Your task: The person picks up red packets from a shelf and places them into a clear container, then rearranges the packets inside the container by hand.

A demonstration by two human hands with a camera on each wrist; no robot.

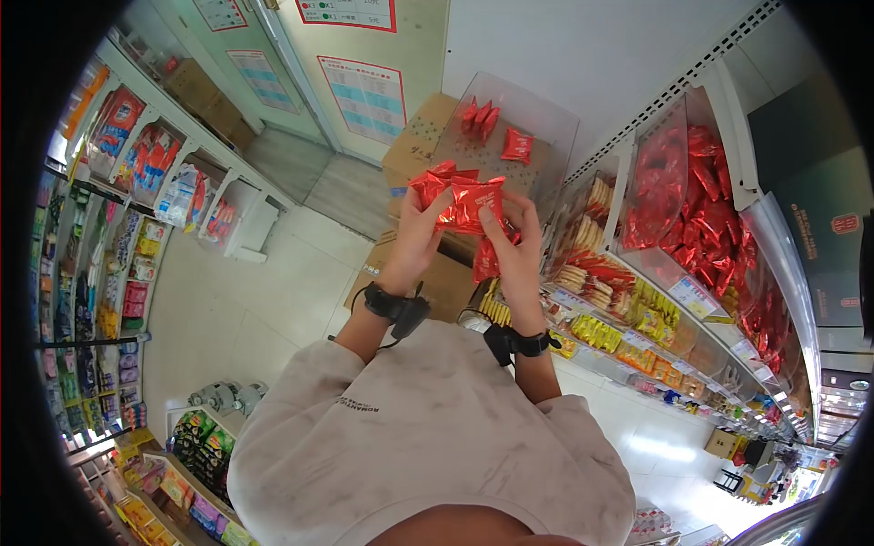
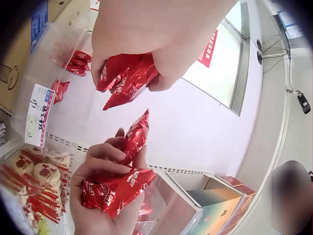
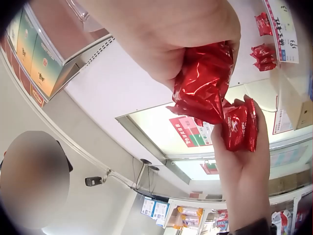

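Note:
Both hands are raised close together in front of the chest, over a clear plastic bin. My left hand (image 1: 414, 241) grips small red foil packets (image 2: 131, 78) between thumb and fingers. Beside it, my right hand (image 1: 521, 264) holds more red foil packets (image 2: 120, 190), one of them standing up (image 2: 137, 137) between the fingers and others across the palm. In the right wrist view a crumpled red packet (image 3: 205, 83) sticks out under the right hand. Inside the clear bin (image 1: 563, 123) lie a single red packet (image 1: 517, 146) and a small cluster of them (image 1: 479, 119).
Cardboard boxes (image 1: 414, 150) stand under and beside the bin. To the right, a shelf bin is heaped with red packets (image 1: 710, 218), near wrapped round crackers (image 1: 592, 214) and yellow packets (image 1: 596, 332). Stocked shelves (image 1: 114, 273) line the left; a door with notices (image 1: 364, 96) is ahead.

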